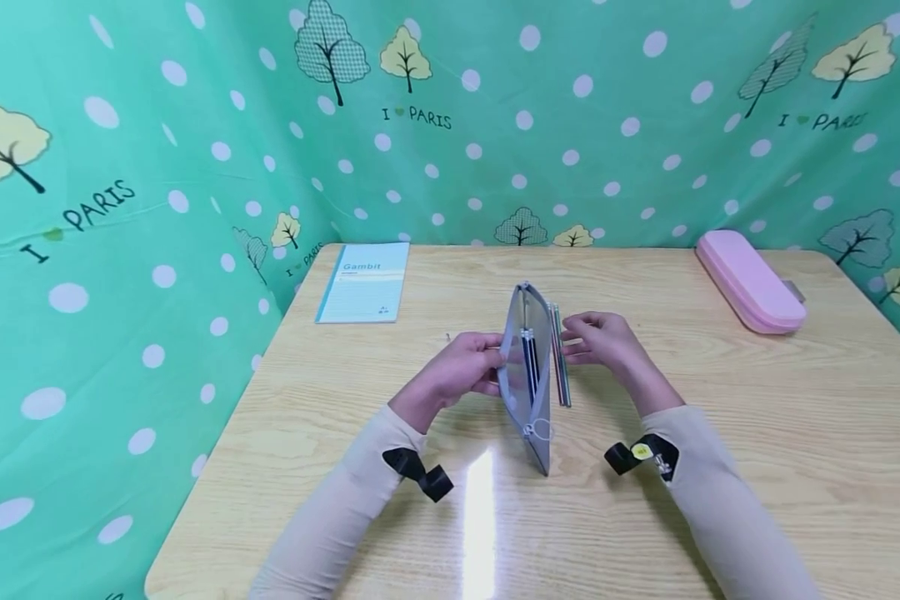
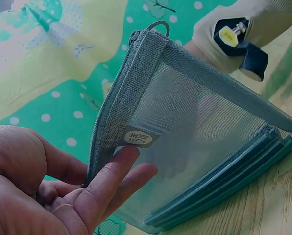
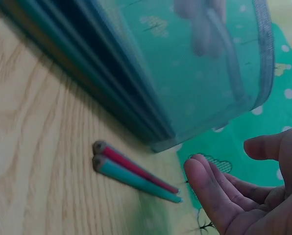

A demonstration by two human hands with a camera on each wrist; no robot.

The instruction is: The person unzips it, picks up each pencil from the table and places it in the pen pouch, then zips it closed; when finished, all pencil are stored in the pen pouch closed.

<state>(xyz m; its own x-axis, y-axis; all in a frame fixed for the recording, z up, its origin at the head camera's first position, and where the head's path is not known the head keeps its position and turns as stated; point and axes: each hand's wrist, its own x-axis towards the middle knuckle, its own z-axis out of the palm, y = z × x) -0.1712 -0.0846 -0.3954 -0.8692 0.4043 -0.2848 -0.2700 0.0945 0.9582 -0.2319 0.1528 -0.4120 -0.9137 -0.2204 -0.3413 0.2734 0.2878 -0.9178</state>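
Observation:
A grey mesh zip pouch (image 1: 515, 375) stands on its long edge, its zipped side gaping upward. My left hand (image 1: 461, 367) pinches one side of its opening, with fingers near the small label (image 2: 137, 137). Several dark pencils (image 2: 224, 181) lie along the bottom inside the pouch. Just right of the pouch, a red pencil (image 3: 136, 165) and a green pencil (image 3: 136, 179) rest side by side on the table. My right hand (image 1: 607, 342) hovers close to these two pencils, thumb and fingers apart, holding nothing.
A light blue notebook (image 1: 363, 287) lies at the back left of the wooden table (image 1: 270, 467). Toward the back right is a pink pencil case (image 1: 750, 279), with a small grey item (image 1: 794, 291) beside it. A green patterned cloth (image 1: 495, 108) hangs behind and to the left.

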